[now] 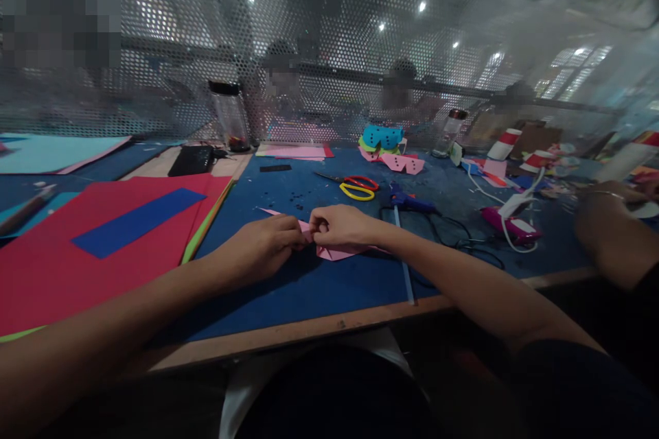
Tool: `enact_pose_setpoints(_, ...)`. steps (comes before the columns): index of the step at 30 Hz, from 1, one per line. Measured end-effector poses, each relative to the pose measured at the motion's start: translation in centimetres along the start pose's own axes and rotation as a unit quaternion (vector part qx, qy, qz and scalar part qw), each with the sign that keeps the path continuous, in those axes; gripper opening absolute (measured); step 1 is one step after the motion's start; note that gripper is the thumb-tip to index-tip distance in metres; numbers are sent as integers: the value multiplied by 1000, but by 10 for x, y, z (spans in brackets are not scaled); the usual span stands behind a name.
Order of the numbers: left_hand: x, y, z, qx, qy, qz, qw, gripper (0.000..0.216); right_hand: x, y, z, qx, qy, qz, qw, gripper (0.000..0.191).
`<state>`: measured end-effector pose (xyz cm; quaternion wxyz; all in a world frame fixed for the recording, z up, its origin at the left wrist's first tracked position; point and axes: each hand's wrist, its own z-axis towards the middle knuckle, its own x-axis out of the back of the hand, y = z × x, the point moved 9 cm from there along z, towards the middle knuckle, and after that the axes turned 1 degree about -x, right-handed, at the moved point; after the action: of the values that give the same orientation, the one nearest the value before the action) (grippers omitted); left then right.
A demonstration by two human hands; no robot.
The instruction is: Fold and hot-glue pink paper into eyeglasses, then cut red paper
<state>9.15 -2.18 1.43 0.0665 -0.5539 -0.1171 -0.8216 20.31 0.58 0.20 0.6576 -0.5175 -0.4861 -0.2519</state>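
Pink paper over near bench: left hand, right hand pinch it, grip closed; best pressed lightly, avoiding stray creases.

The left hand and right hand meet, fingertips pinching pink paper above a blue tabletop. Red paper bearing a blue strip lies left; scissors lie beyond the hands, a blue glue gun to the right.
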Motion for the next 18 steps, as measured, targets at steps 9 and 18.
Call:
enact_pose_setpoints(9,2,1,0,8,2,-12,1000,33,0,0,1,3,-6,3,1000,15)
enact_pose_setpoints(18,-1,2,0,2,-12,-13,1000,36,-2,4,4,12,-12,20,1000,15)
